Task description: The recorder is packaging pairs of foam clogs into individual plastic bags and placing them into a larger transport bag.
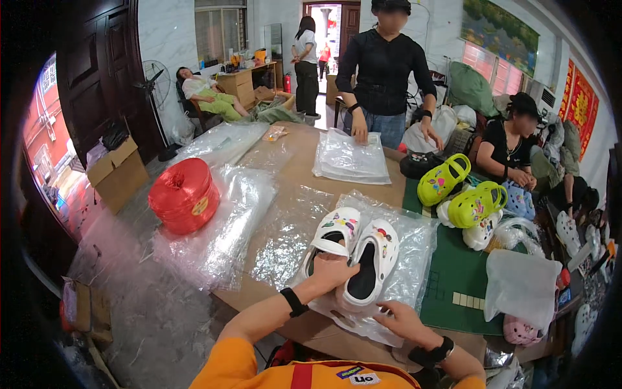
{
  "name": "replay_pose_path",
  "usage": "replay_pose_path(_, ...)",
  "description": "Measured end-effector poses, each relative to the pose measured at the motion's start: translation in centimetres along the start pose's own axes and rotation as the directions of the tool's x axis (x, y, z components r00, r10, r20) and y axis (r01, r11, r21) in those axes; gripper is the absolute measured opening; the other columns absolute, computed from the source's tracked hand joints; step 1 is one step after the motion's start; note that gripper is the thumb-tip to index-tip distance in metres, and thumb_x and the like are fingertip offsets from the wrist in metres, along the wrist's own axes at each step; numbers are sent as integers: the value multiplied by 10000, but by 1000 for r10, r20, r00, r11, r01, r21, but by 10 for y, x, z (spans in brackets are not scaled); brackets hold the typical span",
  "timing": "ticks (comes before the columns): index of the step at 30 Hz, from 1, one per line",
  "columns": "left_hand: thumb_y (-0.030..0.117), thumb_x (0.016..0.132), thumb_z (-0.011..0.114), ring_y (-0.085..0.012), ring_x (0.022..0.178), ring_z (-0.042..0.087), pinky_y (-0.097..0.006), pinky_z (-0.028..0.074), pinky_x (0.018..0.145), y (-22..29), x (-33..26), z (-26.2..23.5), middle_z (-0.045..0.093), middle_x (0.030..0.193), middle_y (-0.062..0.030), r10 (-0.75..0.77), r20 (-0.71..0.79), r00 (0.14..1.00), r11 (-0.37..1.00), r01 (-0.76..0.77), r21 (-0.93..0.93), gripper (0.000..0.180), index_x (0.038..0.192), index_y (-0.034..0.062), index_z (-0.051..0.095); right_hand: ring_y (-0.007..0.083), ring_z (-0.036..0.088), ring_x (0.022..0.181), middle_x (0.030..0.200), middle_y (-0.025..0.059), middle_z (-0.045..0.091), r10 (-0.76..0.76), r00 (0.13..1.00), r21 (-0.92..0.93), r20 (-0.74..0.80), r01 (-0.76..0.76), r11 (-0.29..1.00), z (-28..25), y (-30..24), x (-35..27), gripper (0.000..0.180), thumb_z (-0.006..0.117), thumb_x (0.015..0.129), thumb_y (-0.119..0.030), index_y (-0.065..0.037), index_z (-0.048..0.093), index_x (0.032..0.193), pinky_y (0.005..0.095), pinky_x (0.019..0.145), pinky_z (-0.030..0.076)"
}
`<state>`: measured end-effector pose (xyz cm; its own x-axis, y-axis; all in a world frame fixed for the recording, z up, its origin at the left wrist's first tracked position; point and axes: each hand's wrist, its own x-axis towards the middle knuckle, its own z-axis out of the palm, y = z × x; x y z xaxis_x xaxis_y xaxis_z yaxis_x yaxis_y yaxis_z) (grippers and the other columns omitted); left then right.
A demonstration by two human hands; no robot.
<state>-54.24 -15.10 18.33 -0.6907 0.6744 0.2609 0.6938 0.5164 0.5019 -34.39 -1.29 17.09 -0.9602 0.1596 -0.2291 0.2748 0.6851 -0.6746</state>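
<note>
A pair of white clogs with colourful charms lies on a clear plastic bag (420, 240), toes pointing away from me. My left hand (332, 271) is closed round the heel of the left clog (339, 223); part of its fingers is hidden inside the shoe. Just behind the heel of the right clog (382, 259), my right hand (403, 322) has its fingers apart and holds nothing. It hovers over or rests on the bag's near edge; I cannot tell which.
Flat plastic bags (223, 217) and a red roll of twine (184, 196) lie left. Across the brown table, a person in black touches a stack of bags (353, 155). Lime clogs (476, 204) and a white pouch (522, 288) sit right, near a seated person handling a blue clog (518, 200).
</note>
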Motion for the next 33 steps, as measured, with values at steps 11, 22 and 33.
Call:
replay_pose_path(11, 276, 734, 526, -350, 768, 588, -434, 450, 706, -11, 31, 36, 598, 779, -178, 43, -230, 972, 996, -22, 91, 313, 939, 40, 537, 260, 475, 1051, 1088, 100, 520, -482, 858, -398, -174, 387, 832, 36, 48, -5, 361, 598, 783, -247, -138, 557, 1125, 426, 892, 331)
replay_pose_path(22, 300, 768, 542, -310, 948, 568, -383, 416, 829, -111, 7, -94, 601, 1011, -178, -251, -118, 961, 956, 227, -183, 419, 1115, 65, 531, 312, 428, 1146, 1190, 175, 504, -383, 924, -67, -2, 382, 922, 16, 47, -13, 328, 515, 860, -238, -15, 559, 1095, 422, 957, 280)
replay_pose_path(33, 448, 717, 606, -358, 770, 597, -434, 460, 697, -149, -23, -78, 610, 809, -189, -94, -314, 945, 939, 190, 289, 508, 998, 33, 519, 270, 573, 818, 910, 129, 591, -163, 959, 15, -232, 172, 985, -27, 11, 8, 189, 564, 827, -193, -21, 618, 883, 335, 720, 451)
